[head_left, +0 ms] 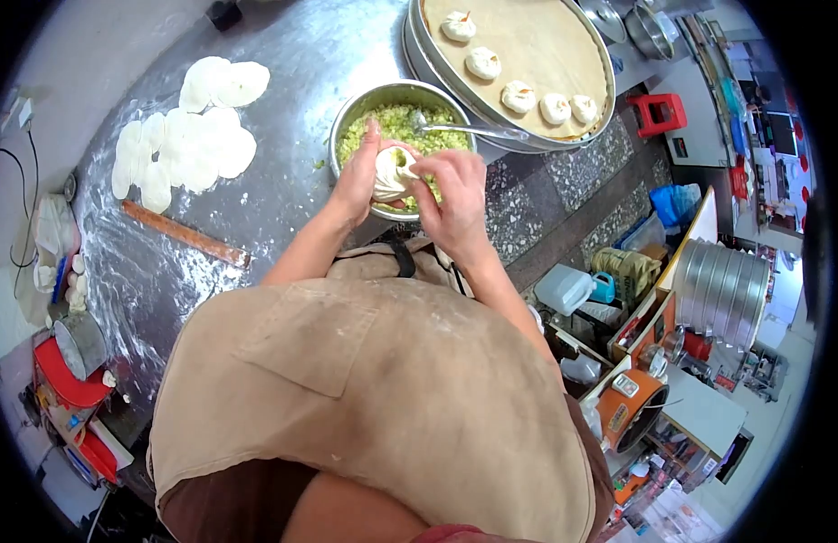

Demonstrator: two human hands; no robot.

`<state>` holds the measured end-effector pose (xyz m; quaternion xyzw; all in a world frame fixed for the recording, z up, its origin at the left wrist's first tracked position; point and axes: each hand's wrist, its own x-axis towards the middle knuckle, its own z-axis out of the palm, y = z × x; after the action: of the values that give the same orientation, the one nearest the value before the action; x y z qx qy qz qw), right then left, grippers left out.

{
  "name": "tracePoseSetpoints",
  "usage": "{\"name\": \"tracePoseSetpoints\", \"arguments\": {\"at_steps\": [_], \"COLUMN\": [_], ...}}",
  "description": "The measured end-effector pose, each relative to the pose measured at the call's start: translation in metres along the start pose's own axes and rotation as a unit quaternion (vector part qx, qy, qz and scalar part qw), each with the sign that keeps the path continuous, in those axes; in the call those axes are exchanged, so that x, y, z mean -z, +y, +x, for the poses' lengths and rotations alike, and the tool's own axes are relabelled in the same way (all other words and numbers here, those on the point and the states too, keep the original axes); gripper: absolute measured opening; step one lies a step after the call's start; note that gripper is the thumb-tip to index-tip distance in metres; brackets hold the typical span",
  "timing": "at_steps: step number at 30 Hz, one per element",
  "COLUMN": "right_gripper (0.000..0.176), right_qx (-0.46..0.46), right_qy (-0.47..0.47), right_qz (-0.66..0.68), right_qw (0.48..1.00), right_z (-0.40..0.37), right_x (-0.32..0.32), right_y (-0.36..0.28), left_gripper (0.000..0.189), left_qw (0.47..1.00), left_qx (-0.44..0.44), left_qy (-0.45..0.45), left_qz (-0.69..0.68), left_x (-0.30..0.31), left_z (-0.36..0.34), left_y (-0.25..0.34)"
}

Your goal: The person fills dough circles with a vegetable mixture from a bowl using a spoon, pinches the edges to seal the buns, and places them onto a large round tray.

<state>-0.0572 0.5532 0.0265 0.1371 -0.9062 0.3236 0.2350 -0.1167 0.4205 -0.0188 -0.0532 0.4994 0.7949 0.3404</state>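
Note:
A partly pleated bun (pixel 394 176) with green filling showing through its top rests in my left hand (pixel 357 177), whose fingers curl round its underside. My right hand (pixel 452 194) pinches the dough rim on the bun's right side. Both hands are over a metal bowl (pixel 338 120) of chopped green filling (pixel 392 125). A spoon (pixel 464 128) leans in that bowl, its handle pointing right. Flat dough wrappers (pixel 188 145) lie overlapping to the left, beside a wooden rolling pin (pixel 185 233).
A round steamer tray (pixel 518 54) lined with paper holds several closed buns (pixel 483 63) at the upper right. Flour covers the metal table (pixel 292 54). A red stool (pixel 659 114) stands on the floor, with stacked steamer rings (pixel 722 291) and an orange drum-shaped container (pixel 629 409) at the right.

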Motion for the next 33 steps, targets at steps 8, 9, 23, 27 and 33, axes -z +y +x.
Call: {"name": "tracePoseSetpoints", "arguments": {"at_steps": [8, 9, 23, 27, 33], "right_gripper": [0.033, 0.033, 0.022, 0.022, 0.02], "right_qx": [0.044, 0.046, -0.064, 0.091, 0.006], "right_qy": [-0.03, -0.032, 0.031, -0.025, -0.045], "right_qz": [-0.124, -0.124, 0.009, -0.035, 0.001], "right_qw": [0.991, 0.991, 0.997, 0.995, 0.999], "right_z": [0.007, 0.006, 0.004, -0.003, 0.004], "right_x": [0.003, 0.003, -0.003, -0.005, 0.001], "right_y": [0.0, 0.0, -0.011, 0.002, -0.005], "left_gripper": [0.07, 0.07, 0.069, 0.069, 0.073], "left_qw": [0.995, 0.995, 0.993, 0.987, 0.971], "left_qx": [-0.034, -0.024, -0.091, -0.119, -0.056], "left_qy": [0.01, 0.01, 0.022, -0.015, -0.029], "left_qz": [0.097, 0.101, 0.065, 0.108, 0.23], "left_x": [0.008, 0.005, -0.001, 0.013, 0.013], "left_z": [0.002, -0.002, -0.01, 0.001, 0.001], "left_y": [0.0, 0.006, 0.01, -0.001, 0.004]}}
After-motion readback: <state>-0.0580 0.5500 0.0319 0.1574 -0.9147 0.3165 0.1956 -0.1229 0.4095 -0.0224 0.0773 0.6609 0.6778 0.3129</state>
